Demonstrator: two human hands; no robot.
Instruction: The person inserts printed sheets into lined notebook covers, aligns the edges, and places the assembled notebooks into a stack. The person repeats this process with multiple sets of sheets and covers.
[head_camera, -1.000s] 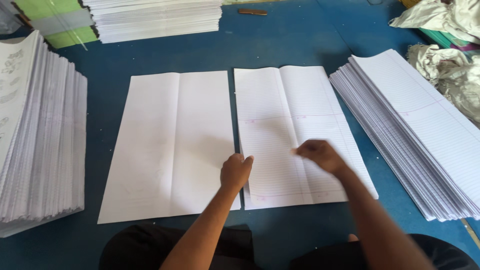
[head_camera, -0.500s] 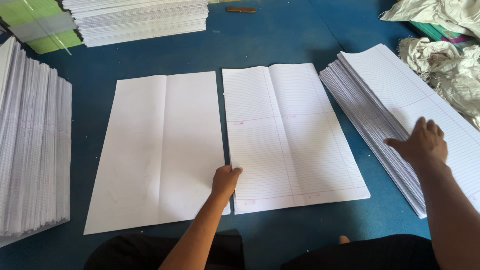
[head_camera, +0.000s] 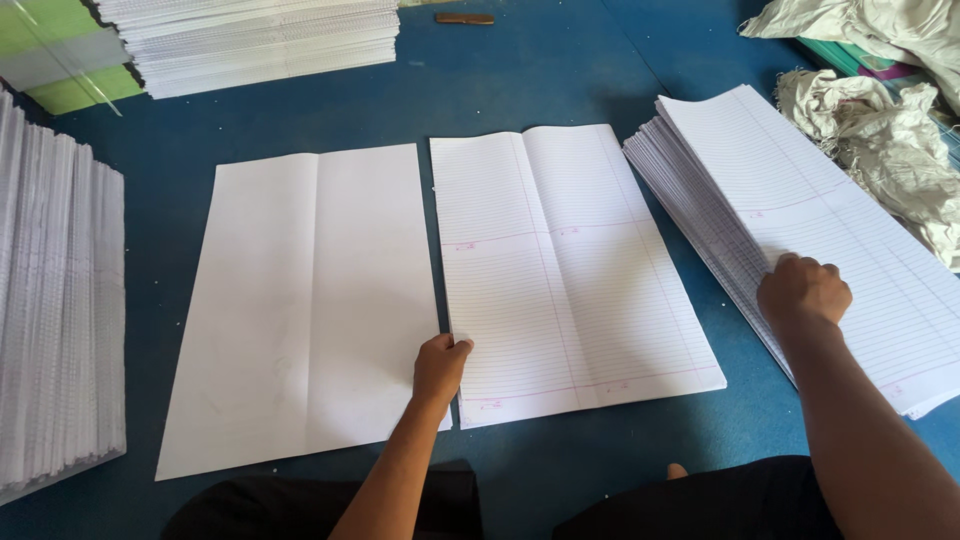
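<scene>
Kneeling at the blue floor (head_camera: 560, 80), we had two sheets laid mid-frame, left hand (head_camera: 440, 368) with curled fingers pressing the seam between blank sheet (head_camera: 310, 300) and ruled sheet (head_camera: 570, 270), right hand (head_camera: 803, 292) fisted on the thick right-side stack (head_camera: 800, 190) not yet laid out.

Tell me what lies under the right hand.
The right hand rests on the top ruled sheet of a thick stack of ruled paper, near its left edge. The stack's fanned edges show below; the blue surface beneath the stack is covered.
</scene>
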